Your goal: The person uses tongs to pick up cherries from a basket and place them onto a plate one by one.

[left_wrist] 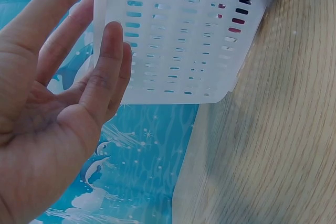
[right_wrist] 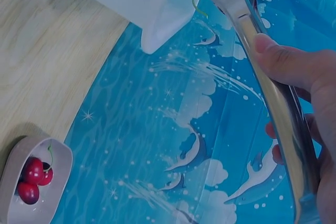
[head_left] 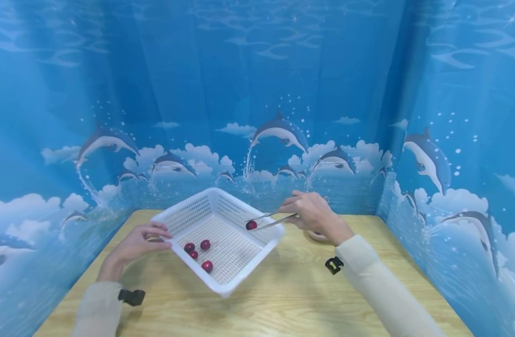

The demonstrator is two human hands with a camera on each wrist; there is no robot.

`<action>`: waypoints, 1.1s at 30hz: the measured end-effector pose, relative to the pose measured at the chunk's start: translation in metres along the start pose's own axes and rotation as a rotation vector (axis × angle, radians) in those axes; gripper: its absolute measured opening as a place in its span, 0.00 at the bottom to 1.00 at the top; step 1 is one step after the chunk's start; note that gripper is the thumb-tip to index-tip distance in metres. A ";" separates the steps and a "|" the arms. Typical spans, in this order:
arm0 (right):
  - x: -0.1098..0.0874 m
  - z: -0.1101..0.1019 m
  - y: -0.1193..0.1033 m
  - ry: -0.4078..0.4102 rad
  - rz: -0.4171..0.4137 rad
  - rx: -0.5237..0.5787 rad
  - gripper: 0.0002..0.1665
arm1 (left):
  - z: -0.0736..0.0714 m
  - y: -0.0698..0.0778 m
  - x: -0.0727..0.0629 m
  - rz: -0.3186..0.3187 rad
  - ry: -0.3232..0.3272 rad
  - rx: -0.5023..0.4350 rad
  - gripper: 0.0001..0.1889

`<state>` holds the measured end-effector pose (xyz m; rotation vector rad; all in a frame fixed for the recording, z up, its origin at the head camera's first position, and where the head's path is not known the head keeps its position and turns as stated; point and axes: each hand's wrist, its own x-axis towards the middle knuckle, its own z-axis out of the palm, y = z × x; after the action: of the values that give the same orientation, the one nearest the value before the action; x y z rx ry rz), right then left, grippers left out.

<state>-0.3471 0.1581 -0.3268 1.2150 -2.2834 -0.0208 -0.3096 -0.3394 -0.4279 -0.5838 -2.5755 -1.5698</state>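
My left hand (head_left: 137, 243) grips the left rim of a white perforated plastic basket (head_left: 230, 250), with fingers on both sides of its wall in the left wrist view. Several dark red cherries (head_left: 205, 244) lie in the basket's left part. Metal tongs (head_left: 278, 222) are in my right hand (head_left: 314, 213), thumb along one arm and fingers around the other. Between the tong tips is one cherry (head_left: 251, 225), over the basket's right side. Its green stem (right_wrist: 197, 6) hangs down in the right wrist view.
A small pale bowl (right_wrist: 62, 169) with a few cherries (right_wrist: 33, 171) stands on the wooden table (head_left: 283, 295), mostly hidden behind my right wrist in the head view. Blue dolphin-print curtains (head_left: 266, 70) enclose the back and sides.
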 end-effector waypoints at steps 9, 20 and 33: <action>-0.011 -0.006 0.008 0.010 0.041 -0.001 0.17 | 0.000 0.000 0.000 -0.002 0.002 0.022 0.15; -0.024 -0.014 0.019 0.022 0.061 -0.023 0.16 | 0.000 -0.001 0.000 0.001 0.003 0.020 0.15; -0.037 -0.020 0.030 0.003 0.117 -0.035 0.16 | 0.001 0.001 0.001 -0.015 0.013 0.039 0.15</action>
<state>-0.3444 0.2085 -0.3191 1.0616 -2.3379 -0.0155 -0.3107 -0.3382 -0.4273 -0.5502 -2.6009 -1.5189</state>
